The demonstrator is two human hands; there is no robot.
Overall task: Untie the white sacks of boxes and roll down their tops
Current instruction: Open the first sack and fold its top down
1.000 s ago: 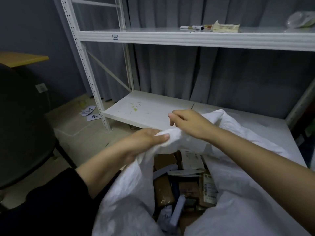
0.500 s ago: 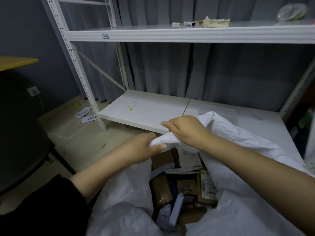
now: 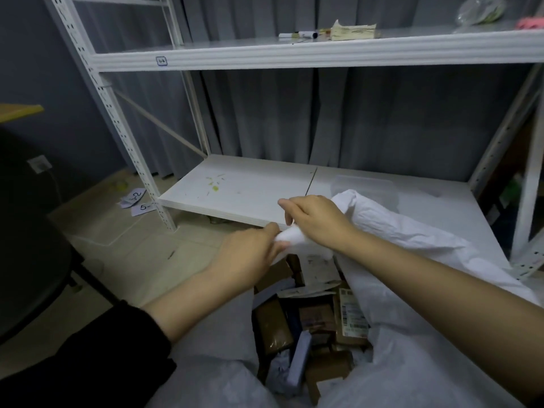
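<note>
Head view: the white sack (image 3: 412, 363) sits low in front of the rack (image 3: 294, 54), mouth open, its crinkled top edge bunched into a twist at the far side. The left hand (image 3: 247, 254) and right hand (image 3: 318, 222) both pinch that twist, fingers curled on it. Brown and grey boxes (image 3: 309, 325) fill the opening, jumbled together.

Dim, flat indoor light with a bluish cast, soft focus throughout, and wide-angle bending at the edges.
</note>
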